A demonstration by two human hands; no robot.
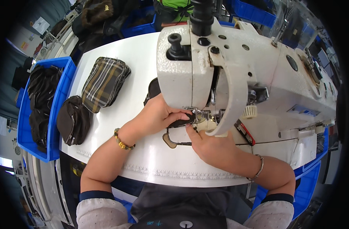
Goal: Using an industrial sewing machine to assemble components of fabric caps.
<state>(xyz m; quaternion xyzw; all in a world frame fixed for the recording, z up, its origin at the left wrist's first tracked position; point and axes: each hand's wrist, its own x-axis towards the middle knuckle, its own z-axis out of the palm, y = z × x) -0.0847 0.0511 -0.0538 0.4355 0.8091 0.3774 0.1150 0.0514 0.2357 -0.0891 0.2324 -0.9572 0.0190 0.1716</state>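
Observation:
A white sewing machine (177,82) stands over the table, and a dark fabric piece (178,123) lies under its needle area. My left hand (156,114) pinches this piece between thumb and fingers, just left of the presser foot. From the right, my right hand (214,148) reaches to the near edge of the same piece; a fingertip presses there and the other fingers are curled, partly hidden. More dark fabric (154,88) shows behind my left hand, partly covered by the machine head. Beside my right hand lies a small red and black tool (245,133), perhaps a cutter.
Left on the white table (144,160) lies a stack of plaid fabric pieces (105,83), next to a dark zippered pouch piece (74,120). A blue bin (52,143) of dark pieces stands at the table's left edge. A printed ruler strip runs along the front.

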